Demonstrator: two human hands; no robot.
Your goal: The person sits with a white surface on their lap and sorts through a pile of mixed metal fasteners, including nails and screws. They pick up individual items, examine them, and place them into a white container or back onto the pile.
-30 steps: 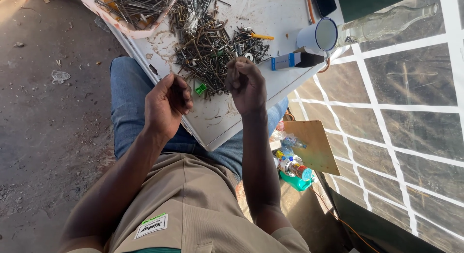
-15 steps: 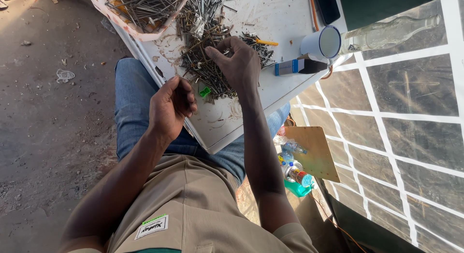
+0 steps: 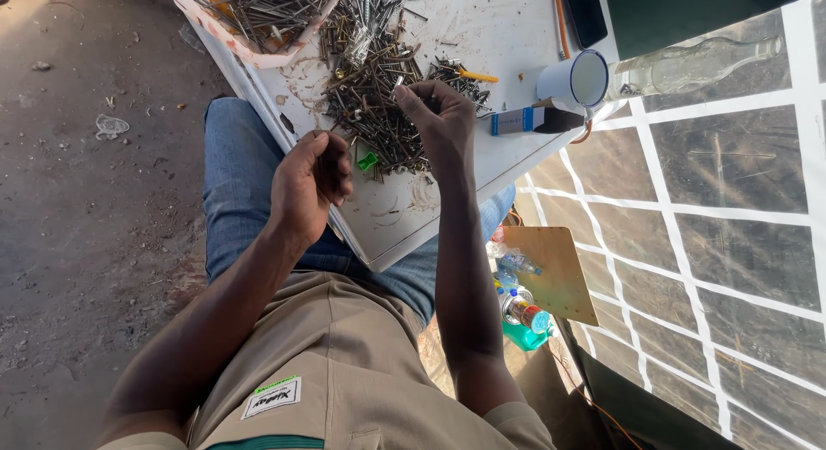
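A big heap of dark nails and screws [image 3: 370,89] lies on a scuffed white board [image 3: 413,218] resting across my lap. My right hand [image 3: 439,123] is at the heap's right edge, with thumb and fingertips pinched on a single nail at the top of the hand. My left hand [image 3: 310,181] hovers over the board's near left edge, beside my jeans. Its fingers are curled closed around what looks like a small bunch of nails, mostly hidden in the fist. A small green piece [image 3: 367,161] lies between the two hands.
A pale tub [image 3: 258,50] full of long nails sits at the board's far left. A white mug [image 3: 578,78], a blue-and-black box [image 3: 529,119] and a clear glass bottle [image 3: 688,64] stand to the right. Small bottles [image 3: 520,308] lie by a wooden board on the ground.
My right hand has reached farther out over the heap and pinched a nail. My left hand has stayed closed and dropped slightly toward my lap.
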